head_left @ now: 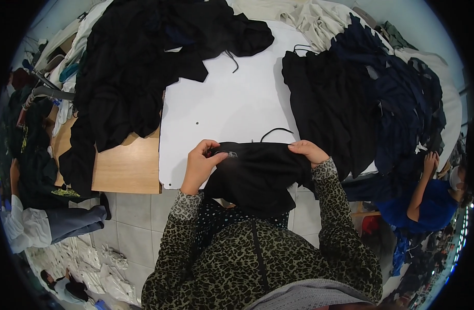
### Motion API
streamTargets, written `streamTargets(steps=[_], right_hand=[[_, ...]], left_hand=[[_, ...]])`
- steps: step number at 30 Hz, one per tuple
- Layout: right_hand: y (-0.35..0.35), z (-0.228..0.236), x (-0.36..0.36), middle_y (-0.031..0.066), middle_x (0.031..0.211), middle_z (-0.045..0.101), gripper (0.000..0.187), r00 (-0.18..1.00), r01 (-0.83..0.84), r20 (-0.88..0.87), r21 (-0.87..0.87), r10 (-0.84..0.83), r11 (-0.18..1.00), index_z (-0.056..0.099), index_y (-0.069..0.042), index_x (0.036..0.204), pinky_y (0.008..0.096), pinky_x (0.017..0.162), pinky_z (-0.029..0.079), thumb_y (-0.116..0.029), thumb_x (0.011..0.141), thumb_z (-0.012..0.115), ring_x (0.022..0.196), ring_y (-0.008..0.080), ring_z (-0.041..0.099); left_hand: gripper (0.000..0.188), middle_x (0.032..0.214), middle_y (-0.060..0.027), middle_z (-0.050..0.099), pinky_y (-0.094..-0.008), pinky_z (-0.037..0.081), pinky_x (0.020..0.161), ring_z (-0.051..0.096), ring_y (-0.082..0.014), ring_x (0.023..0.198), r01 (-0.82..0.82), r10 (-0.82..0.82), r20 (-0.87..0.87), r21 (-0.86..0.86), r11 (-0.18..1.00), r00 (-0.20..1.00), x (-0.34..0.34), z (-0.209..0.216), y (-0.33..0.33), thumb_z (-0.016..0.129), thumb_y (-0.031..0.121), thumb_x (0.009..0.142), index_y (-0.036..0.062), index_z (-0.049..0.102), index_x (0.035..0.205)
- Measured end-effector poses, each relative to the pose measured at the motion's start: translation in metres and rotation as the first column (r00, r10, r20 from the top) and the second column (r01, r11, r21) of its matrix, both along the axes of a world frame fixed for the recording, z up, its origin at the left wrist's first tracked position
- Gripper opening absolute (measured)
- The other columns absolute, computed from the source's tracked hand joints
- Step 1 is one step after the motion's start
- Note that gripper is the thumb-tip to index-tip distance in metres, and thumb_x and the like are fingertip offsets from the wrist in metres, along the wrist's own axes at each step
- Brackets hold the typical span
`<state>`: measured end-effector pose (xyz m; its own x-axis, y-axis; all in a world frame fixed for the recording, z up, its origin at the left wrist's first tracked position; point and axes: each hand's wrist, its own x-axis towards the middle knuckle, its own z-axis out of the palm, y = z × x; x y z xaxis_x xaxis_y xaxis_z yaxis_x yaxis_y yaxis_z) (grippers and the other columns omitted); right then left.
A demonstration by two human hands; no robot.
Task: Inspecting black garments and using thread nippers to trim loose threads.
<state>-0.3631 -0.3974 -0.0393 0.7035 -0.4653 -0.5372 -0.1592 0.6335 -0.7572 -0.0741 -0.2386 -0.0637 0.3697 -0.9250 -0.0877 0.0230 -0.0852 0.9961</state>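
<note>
A black garment (263, 178) with a straight waistband-like upper edge is stretched between my hands at the near edge of the white table (221, 108). My left hand (200, 164) pinches the left end of that edge, thumb on top. Beside its thumb is a small pale printed mark or label (233, 154); a bit of red shows by the fingers, too small to name. My right hand (310, 152) grips the right end, thumb on the cloth. A thin black cord (276, 130) curls up from the edge onto the table. The lower cloth hangs down before my lap.
Black garments (128, 67) are heaped at the left over a wooden board (126, 165). More black garments (327, 103) and a navy pile (402, 98) lie at the right, with cream cloth (319, 23) behind. People stand at both sides; a person's hand (429, 164) touches the right pile.
</note>
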Motion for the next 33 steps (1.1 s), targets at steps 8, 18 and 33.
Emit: streamTargets(steps=[8,18,33], right_hand=[[-0.005,0.002,0.009,0.0115,0.097,0.067,0.027,0.998,-0.042,0.046,-0.009,0.043,0.999,0.063,0.008,0.104,0.0232,0.078,0.051,-0.015,0.089,0.059,0.083,0.0145,0.064],[-0.02,0.103,0.053,0.0091,0.091,0.053,0.06,0.996,0.031,0.033,-0.999,-0.077,-0.022,0.057,-0.007,0.115,0.0293,0.078,0.043,0.009,0.057,0.061,0.083,0.0235,0.053],[0.084,-0.05,0.023,0.0074,0.11,0.048,0.059,0.875,-0.475,-0.432,-0.852,-0.218,-0.218,0.053,-0.009,0.122,0.0493,0.102,0.024,-0.025,0.069,0.073,0.108,0.0241,0.044]], left_hand=[[0.021,0.074,0.0033,0.055,-0.0174,0.04,0.058,0.047,-0.004,0.065,-0.078,0.077,-0.02,-0.042,0.996,0.997,0.005,0.006,-0.004,0.073,0.005,0.075,-0.0014,0.061,0.091],[0.019,0.079,0.0015,0.057,-0.018,0.04,0.06,0.047,-0.004,0.066,-0.209,0.41,0.281,-0.543,0.813,0.868,0.045,0.084,-0.044,0.067,-0.007,0.074,0.0002,0.059,0.09],[0.018,0.089,-0.0076,0.063,-0.0272,0.047,0.059,0.058,-0.0151,0.067,-0.195,0.157,0.604,-0.002,0.981,0.781,0.084,-0.032,0.038,0.072,0.007,0.075,0.0012,0.064,0.091]])
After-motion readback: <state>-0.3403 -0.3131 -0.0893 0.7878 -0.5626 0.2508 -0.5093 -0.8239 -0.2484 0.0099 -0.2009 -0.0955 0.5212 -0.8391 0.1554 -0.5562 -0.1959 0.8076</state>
